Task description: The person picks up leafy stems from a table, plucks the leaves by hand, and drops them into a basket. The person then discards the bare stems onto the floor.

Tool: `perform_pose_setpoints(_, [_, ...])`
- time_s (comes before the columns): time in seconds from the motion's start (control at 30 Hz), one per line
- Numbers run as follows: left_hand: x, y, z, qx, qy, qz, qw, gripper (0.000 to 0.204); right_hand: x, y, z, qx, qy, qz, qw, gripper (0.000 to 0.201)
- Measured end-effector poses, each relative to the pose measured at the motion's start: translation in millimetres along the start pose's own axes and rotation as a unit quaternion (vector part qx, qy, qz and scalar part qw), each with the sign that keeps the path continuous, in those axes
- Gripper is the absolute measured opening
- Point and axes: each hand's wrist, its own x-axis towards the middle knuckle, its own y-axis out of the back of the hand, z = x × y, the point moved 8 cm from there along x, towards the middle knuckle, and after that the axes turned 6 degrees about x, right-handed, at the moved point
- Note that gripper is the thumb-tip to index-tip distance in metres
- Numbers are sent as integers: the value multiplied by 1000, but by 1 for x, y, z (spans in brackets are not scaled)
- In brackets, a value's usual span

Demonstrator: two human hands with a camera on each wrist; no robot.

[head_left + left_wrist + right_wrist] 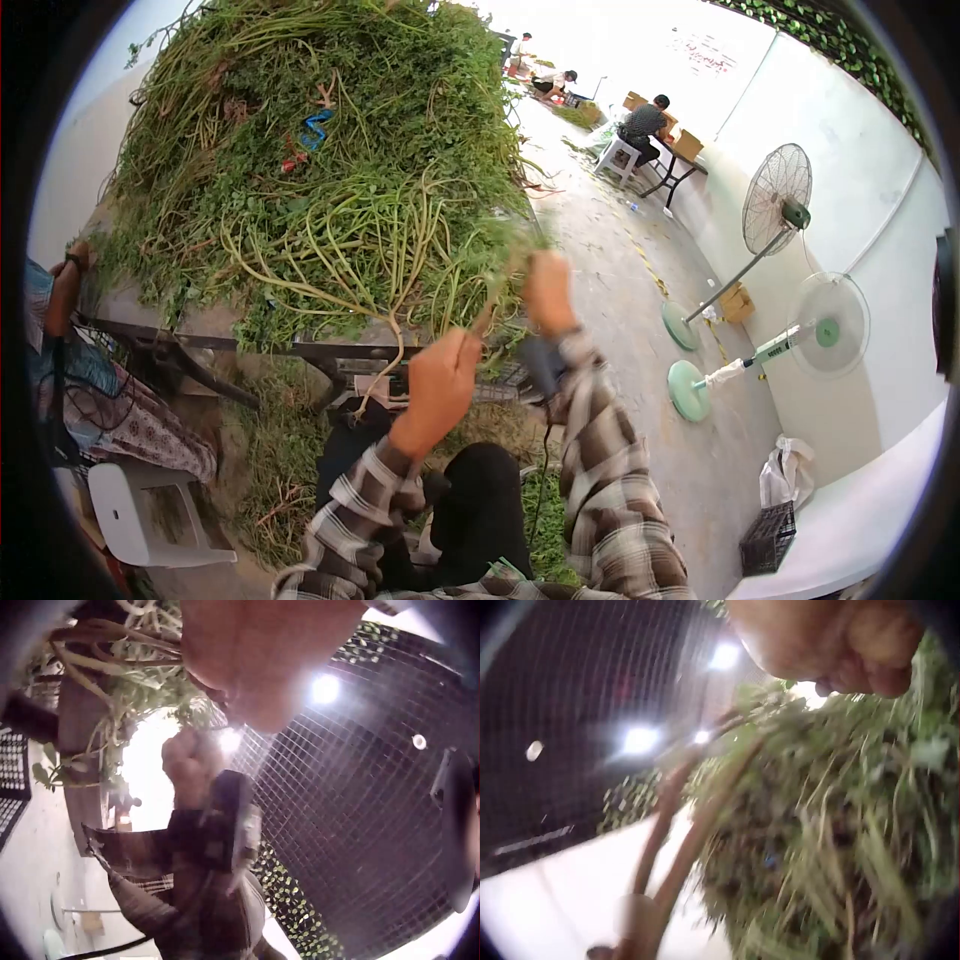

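Observation:
My left hand grips the lower end of a brownish plant stem in front of the green heap. Up and to its right, my right hand is curled at the blurred leafy end of the plant. In the left wrist view the left hand looms large, with the right fist beyond it. The right wrist view shows the curled right hand and blurred stems below. A forked plant with a pale root lies at the heap's near edge.
A tall heap of leafy stems covers the table. Blue and red items lie on it. Another person's hand is at the left, above a white stool. Fans stand right; more people work farther back.

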Motion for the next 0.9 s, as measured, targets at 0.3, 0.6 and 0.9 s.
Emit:
perform_pose_setpoints(0.3, [1,-4,-10,-69,34,-19,997,30,-64,105,-9,-106,42,88,990,19])
perform_pose_setpoints(0.6, [-1,0,-7,-78,32,-7,996,28,-310,243,127,-522,-195,-100,825,26])
perform_pose_setpoints(0.9, [-4,-13,0,-36,8,-46,998,27,-180,107,-11,-5,-166,-42,985,25])
